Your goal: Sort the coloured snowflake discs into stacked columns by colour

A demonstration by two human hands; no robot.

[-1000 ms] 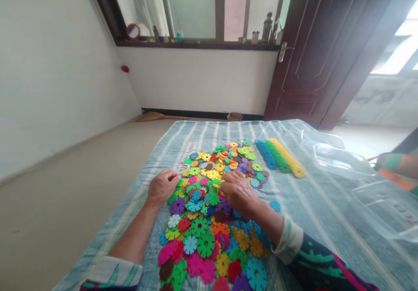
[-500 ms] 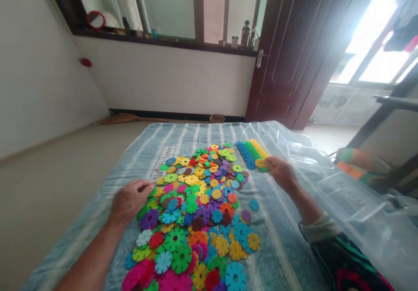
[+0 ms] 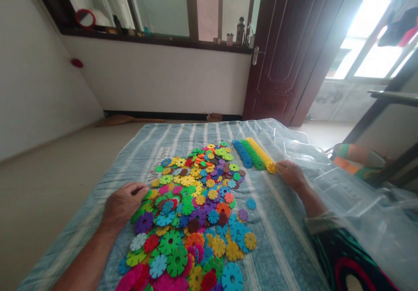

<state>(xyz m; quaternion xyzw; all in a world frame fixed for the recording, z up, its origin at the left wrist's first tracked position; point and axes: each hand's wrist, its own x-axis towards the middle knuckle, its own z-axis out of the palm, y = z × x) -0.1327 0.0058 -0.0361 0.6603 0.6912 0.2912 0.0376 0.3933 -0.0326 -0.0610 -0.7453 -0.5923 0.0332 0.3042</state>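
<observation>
A loose pile of many-coloured notched plastic discs (image 3: 187, 181) spreads over the striped cloth. At the pile's left edge rests my left hand (image 3: 124, 204), its fingers curled together; whether anything is in them is hidden. My right hand (image 3: 292, 175) is closed, with its fingertips at the near end of a yellow row of discs (image 3: 259, 151), against the last yellow disc (image 3: 271, 167). Beside that row lie a green row of discs (image 3: 253, 155) and a blue row of discs (image 3: 242, 153), overlapping in straight lines.
Clear plastic boxes (image 3: 346, 191) stand along the right side of the cloth (image 3: 277, 221). A single blue disc (image 3: 251, 204) and a purple disc (image 3: 243, 214) lie just right of the pile. Behind are a wall, a ledge with a bottle (image 3: 241, 30), and a dark red door (image 3: 284, 42).
My right hand has moved a yellow disc from over the green row's near end to the near end of the yellow row. My left hand stays by the pile. The view has shifted slightly.
</observation>
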